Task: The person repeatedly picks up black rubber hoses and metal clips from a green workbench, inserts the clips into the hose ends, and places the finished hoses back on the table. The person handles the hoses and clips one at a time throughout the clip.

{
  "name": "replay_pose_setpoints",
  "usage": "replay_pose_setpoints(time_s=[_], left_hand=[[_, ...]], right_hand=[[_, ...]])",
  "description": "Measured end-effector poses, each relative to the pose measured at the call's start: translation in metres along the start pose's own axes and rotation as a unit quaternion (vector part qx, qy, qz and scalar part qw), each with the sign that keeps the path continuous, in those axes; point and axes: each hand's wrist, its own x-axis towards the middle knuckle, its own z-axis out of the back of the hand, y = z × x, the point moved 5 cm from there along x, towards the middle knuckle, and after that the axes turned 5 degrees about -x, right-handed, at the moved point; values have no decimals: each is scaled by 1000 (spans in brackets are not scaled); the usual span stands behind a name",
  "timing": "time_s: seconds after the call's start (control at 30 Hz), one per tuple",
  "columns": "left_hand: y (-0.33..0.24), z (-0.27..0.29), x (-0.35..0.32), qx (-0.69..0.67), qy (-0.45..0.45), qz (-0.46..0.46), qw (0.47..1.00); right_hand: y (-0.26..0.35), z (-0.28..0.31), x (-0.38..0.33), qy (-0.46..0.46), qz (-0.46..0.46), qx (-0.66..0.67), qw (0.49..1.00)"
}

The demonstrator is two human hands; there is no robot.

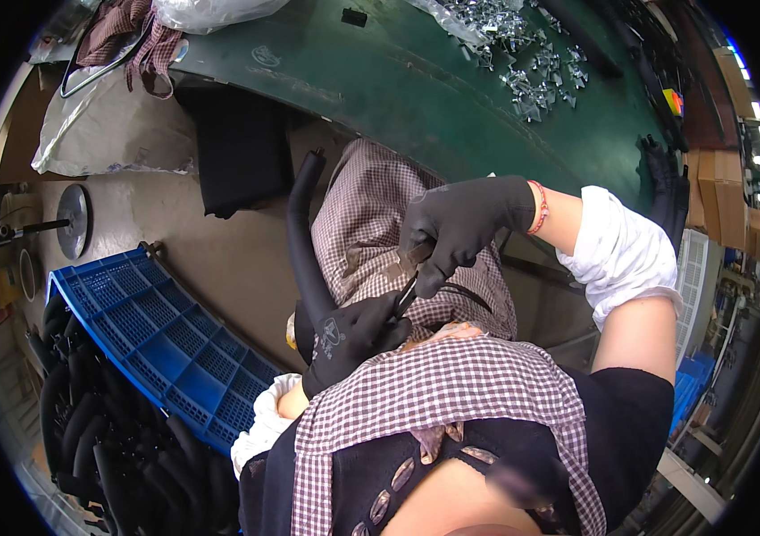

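Note:
Both of my hands wear black gloves and meet over my checked apron (pixel 371 210). My left hand (pixel 353 338) is closed around the lower end of a bent black foam-covered tube (pixel 300 232), whose other end points up toward the table. A thin shiny piece (pixel 408 295) shows between the hands, at the left hand's fingertips. Just above it, my right hand (pixel 465 228) is closed in a pinch, its fingers curled down. What sits in that pinch is mostly hidden by the glove.
A green table (pixel 380 112) stretches ahead, with a pile of small metal clips (pixel 532 76) and a small black piece (pixel 354 17). At left, a blue plastic crate (pixel 166 339) stands beside many black foam-covered tubes (pixel 103 438). Cardboard boxes (pixel 721 196) stand at right.

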Motion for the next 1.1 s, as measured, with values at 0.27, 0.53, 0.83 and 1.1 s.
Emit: replay_pose_setpoints(time_s=[0.27,0.53,0.83,1.1], left_hand=[[12,-8,-9,20,57,-52,997],[10,1,3,-14,37,30,999],[6,5,2,-38,21,58,997],[7,1,-2,-33,22,74,996]], right_hand=[[-25,-22,17,38,87,82,992],[-18,4,-29,-246,137,-136,950],[-6,-6,-61,-292,84,-292,907],[30,-11,-72,-295,122,-428,845]])
